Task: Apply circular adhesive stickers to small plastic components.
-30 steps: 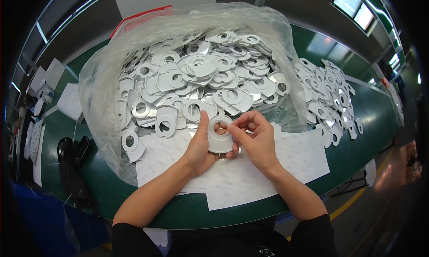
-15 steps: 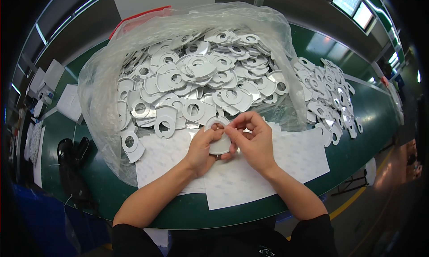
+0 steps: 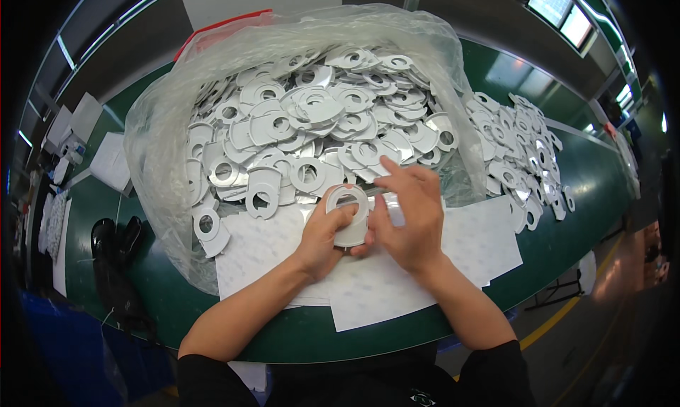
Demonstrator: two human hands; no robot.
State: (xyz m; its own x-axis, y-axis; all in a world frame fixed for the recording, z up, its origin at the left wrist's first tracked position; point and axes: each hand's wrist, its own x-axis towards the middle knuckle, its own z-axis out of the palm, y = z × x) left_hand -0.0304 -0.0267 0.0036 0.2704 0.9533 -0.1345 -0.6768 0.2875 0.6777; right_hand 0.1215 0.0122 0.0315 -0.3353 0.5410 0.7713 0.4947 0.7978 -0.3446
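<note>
My left hand point(image 3: 324, 238) grips a small stack of flat white pieces with round holes point(image 3: 348, 212), held upright just above the white sheets point(image 3: 368, 279) on the green table. My right hand point(image 3: 409, 219) touches the stack's right side with its fingers spread over it. Right behind the hands lies a big clear plastic bag point(image 3: 163, 123) heaped with several more of the same white and silvery holed pieces point(image 3: 304, 123).
A second spread of holed pieces point(image 3: 520, 148) lies on the table at the right. A dark object point(image 3: 113, 244) sits at the left near the table's edge point(image 3: 340, 343). White boxes and papers point(image 3: 106, 159) lie far left.
The stack has been raised and turned more upright in my left hand. My right hand's fingers have opened out and now rest along the stack's right side.
</note>
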